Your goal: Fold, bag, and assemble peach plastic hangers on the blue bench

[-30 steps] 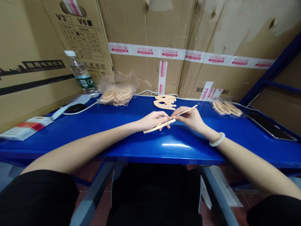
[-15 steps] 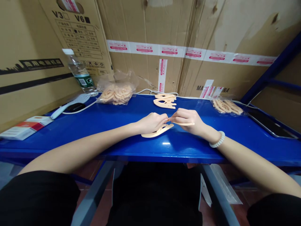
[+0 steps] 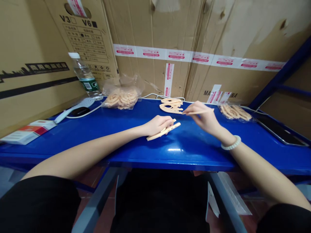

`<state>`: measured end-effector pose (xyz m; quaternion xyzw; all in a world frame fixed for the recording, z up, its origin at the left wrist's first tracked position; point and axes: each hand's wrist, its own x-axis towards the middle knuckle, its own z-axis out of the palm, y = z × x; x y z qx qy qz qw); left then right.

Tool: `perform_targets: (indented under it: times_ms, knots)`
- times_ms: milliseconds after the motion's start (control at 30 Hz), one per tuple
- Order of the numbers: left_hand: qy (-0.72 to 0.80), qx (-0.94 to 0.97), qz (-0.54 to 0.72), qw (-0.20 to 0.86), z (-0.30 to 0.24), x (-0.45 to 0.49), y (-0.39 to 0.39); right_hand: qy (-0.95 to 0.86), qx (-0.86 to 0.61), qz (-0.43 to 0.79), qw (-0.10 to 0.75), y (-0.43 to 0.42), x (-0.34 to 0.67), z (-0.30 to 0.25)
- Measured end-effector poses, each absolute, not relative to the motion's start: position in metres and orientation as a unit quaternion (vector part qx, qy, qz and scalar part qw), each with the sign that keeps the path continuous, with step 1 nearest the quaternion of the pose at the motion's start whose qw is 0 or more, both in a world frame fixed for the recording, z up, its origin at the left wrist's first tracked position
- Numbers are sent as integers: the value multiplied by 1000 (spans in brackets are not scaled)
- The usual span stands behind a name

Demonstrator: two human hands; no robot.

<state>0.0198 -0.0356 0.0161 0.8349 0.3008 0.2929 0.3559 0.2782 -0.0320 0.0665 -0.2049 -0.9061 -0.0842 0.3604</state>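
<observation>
My left hand [image 3: 158,124] rests on the blue table [image 3: 121,132] with its fingers closed on a flat peach-coloured plastic piece [image 3: 164,130] that sticks out to the right. My right hand [image 3: 204,116] is raised a little further back and pinches a thin peach strip [image 3: 197,112], held level, its tip close to a small pile of the same peach pieces [image 3: 171,106] near the back wall. A white bead bracelet [image 3: 232,143] sits on my right wrist.
A clear bag of peach pieces [image 3: 122,96] lies back left, another bag [image 3: 234,111] back right. A water bottle [image 3: 85,77], a white device with a cable [image 3: 73,110], a red-and-white box [image 3: 26,132] and a dark tablet [image 3: 279,129] also lie on the table. Cardboard boxes [image 3: 184,42] form the back wall.
My hands have come apart. My right hand has lifted away and back toward the pile with the thin strip, while my left hand stays on the table with the wider piece.
</observation>
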Motion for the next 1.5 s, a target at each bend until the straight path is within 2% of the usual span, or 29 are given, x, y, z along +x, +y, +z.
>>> perform_targets:
  times_ms: [67,133,200,300,500,633,700,800,900,1000,1133,1200,1500]
  knots:
    - [297,745,307,512,14,20,-30,-887,-310,-13,341,-18,299,77]
    - [295,658,325,611,14,21,-26,-871,-424,69,240,-5,323,84]
    - [307,597,353,652,16,22,-24,-826,-520,156,152,5,343,86]
    - [338,518,390,682,22,23,-23,-755,-601,238,107,14,357,81]
    - [363,361,452,730,32,18,-18,-707,-661,239,79,14,348,74]
    - [361,354,466,726,33,17,-20,-716,-669,196,46,9,342,75]
    - [367,376,478,704,32,20,-24,-728,-672,133,32,7,340,76]
    - [365,418,488,673,31,24,-31,-775,-622,11,114,1,332,78]
    - [338,466,501,647,28,28,-34,-849,-460,-44,256,-12,315,77]
    - [321,514,514,607,22,31,-33,-897,-292,-96,318,-34,287,71]
    - [334,550,534,549,18,33,-35,-957,-114,-148,223,-63,251,55]
    - [339,558,530,541,19,35,-38,-964,-80,-174,186,-70,242,48]
    - [359,588,471,551,18,36,-44,-937,-146,-274,158,-61,245,36]
